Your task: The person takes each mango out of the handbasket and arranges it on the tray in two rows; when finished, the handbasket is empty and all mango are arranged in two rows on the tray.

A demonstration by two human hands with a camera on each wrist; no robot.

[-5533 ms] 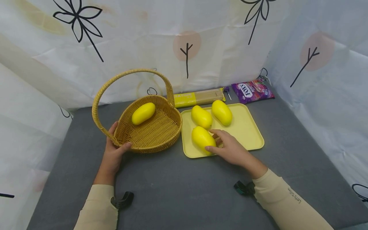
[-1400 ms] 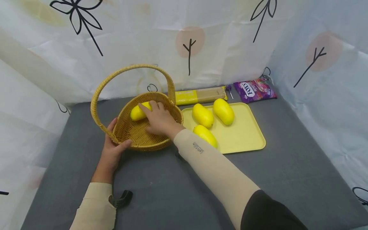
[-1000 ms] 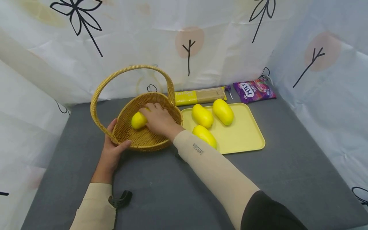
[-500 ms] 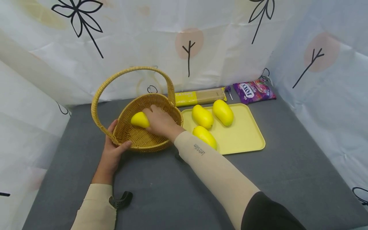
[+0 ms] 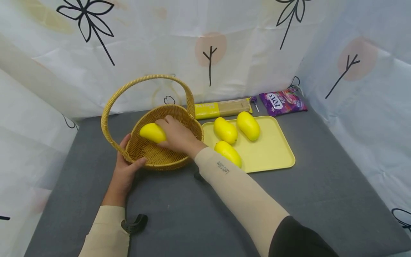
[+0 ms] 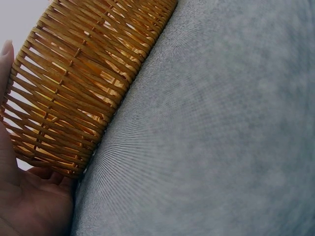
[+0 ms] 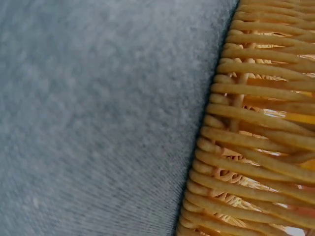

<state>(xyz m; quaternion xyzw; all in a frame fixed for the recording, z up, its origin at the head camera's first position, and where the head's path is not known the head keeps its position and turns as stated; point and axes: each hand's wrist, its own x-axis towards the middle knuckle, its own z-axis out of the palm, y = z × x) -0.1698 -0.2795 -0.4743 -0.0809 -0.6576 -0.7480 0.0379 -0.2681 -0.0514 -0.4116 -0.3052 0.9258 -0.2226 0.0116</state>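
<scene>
In the head view, a woven wicker basket (image 5: 174, 165) with a tall hooped handle stands on the grey table. My left hand (image 5: 126, 167) grips its left side at the handle's foot, thumb over the rim; the left wrist view shows that hand (image 6: 39, 201) against the weave. Inside the basket my right hand (image 5: 178, 135) holds a yellow mango (image 5: 151, 132) by its right end, with most fingertips hidden. The right wrist view has only the basket's wall (image 7: 256, 128) beside grey cloth. Three more mangoes, one of them the nearest mango (image 5: 226, 151), lie on a yellow tray (image 5: 273, 153).
Behind the tray lie a yellow pack of noodle-like sticks (image 5: 223, 109), a purple lollipop (image 5: 254, 101) and a purple Fox's candy bag (image 5: 282, 101). White patterned cloth (image 5: 250, 64) encloses the table (image 5: 179, 221) at the back and sides.
From the tray my right hand has gone left into the basket and taken hold of the mango there. That mango has turned and shifted slightly left and nearer. My left hand has stayed on the basket.
</scene>
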